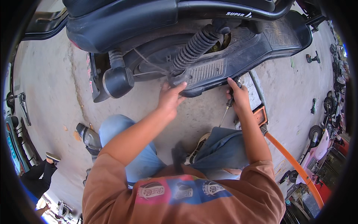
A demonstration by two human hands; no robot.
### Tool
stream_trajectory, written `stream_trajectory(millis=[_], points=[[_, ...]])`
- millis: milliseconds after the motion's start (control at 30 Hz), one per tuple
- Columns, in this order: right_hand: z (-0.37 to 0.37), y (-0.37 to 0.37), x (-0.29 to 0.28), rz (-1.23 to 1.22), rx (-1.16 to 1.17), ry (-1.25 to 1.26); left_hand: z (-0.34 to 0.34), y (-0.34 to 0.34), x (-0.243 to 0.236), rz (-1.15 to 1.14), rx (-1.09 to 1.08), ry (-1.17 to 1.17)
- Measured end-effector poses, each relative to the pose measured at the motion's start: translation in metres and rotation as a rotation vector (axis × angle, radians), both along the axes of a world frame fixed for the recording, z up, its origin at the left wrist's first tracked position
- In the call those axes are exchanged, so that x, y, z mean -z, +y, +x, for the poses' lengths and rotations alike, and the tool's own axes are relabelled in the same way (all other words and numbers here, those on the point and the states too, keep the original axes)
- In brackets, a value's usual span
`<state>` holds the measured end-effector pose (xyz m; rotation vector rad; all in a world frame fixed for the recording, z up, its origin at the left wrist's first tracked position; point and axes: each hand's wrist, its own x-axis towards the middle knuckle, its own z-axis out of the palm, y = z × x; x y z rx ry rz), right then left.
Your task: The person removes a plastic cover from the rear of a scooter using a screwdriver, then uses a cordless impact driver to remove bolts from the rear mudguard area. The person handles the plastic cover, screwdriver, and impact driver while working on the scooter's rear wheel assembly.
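A dark scooter stands across the far side, with a dusty coil-spring shock absorber above its footboard panel. At the panel's rear lower corner, my left hand is closed on the edge, thumb on top and its other fingers partly hidden. My right hand grips a screwdriver by its dark handle; the shaft points down toward my right knee. Fingertips of that hand touch the panel's lower edge. A round black housing sits left of my left hand.
Beside my right forearm runs a long orange bar, joined to an orange frame. A cordless drill lies on the concrete floor. Parked scooters line the right. A person's dark-clad leg shows at left.
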<state>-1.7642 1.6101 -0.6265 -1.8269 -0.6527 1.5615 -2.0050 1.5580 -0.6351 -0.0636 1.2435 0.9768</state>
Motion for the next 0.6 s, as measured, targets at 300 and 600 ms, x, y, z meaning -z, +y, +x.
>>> stream_trajectory(millis=[300,600], points=[[-0.031,-0.012,-0.117,0.245,-0.557,-0.378,-0.005,0.002,0.011,-0.045,0.006,-0.053],[-0.038,-0.018,-0.153,0.655,-0.814,-0.424,-0.001,0.027,-0.006,-0.058,0.09,0.004]])
